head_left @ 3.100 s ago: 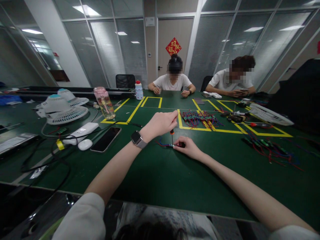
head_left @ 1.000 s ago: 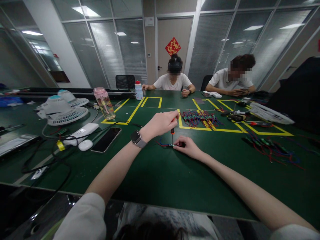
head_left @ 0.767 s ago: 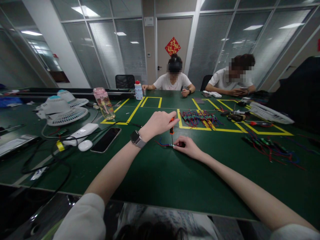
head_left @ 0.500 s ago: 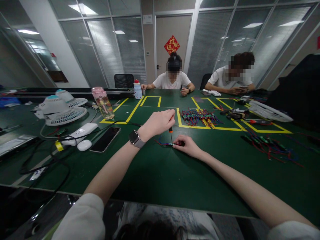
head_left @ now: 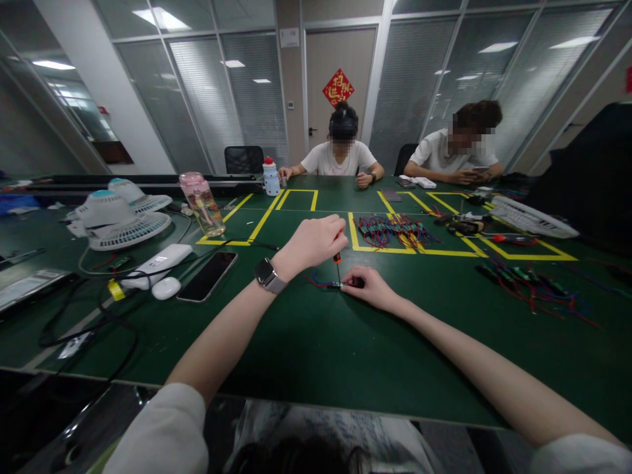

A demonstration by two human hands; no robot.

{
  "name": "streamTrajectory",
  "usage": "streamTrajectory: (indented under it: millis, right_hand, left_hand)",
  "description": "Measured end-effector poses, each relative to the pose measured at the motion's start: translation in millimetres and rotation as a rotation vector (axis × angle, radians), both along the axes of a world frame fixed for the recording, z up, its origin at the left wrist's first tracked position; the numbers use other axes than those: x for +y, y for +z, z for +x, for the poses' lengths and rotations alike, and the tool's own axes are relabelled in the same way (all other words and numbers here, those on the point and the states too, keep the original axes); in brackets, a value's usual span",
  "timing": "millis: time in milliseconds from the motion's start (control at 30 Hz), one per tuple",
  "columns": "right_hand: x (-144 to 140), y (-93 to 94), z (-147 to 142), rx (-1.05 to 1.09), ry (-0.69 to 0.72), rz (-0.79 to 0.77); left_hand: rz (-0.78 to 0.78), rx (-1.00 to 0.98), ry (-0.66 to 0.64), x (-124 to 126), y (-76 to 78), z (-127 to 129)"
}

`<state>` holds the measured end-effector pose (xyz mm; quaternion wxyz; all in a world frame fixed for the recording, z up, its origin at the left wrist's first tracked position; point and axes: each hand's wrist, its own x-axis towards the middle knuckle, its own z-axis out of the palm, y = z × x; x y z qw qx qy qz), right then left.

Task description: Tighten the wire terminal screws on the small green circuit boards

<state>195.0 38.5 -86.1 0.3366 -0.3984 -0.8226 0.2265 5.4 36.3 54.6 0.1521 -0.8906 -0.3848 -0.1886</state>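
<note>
My left hand (head_left: pixel 320 240), with a watch on its wrist, is closed around the handle of a screwdriver (head_left: pixel 338 261). The screwdriver stands nearly upright, its black and orange handle mostly hidden in my fist. Its tip meets a small circuit board (head_left: pixel 336 285) lying on the green table (head_left: pixel 316 342). Red and blue wires (head_left: pixel 318 282) run off the board's left end. My right hand (head_left: pixel 371 288) rests on the table and pinches the board's right end between thumb and fingers. A dark part beneath those fingers is partly covered.
Wired circuit boards (head_left: pixel 392 229) lie in a yellow-taped area ahead, with more boards (head_left: pixel 530 283) to the right. A phone (head_left: pixel 207 276), white earbud case (head_left: pixel 166 288), power strip (head_left: pixel 160 263), cables, fans (head_left: pixel 131 220) and a bottle (head_left: pixel 202 205) stand left. Two people sit across the table.
The screwdriver handle has turned slightly in my left hand, which stays in nearly the same place. My right hand and the board have not visibly moved.
</note>
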Motion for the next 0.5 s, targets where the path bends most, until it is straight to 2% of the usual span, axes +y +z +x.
streamTrajectory:
  millis: [200,500]
  right_hand:
    - [-0.3,0.8,0.0,0.006,0.003,-0.01]
    - [-1.4,1.1,0.1,0.01,0.004,-0.01]
  left_hand:
    - [-0.008,0.002,0.029,1.1,-2.5,1.2]
    - [-0.011,0.0,0.003,-0.3,-1.1,1.0]
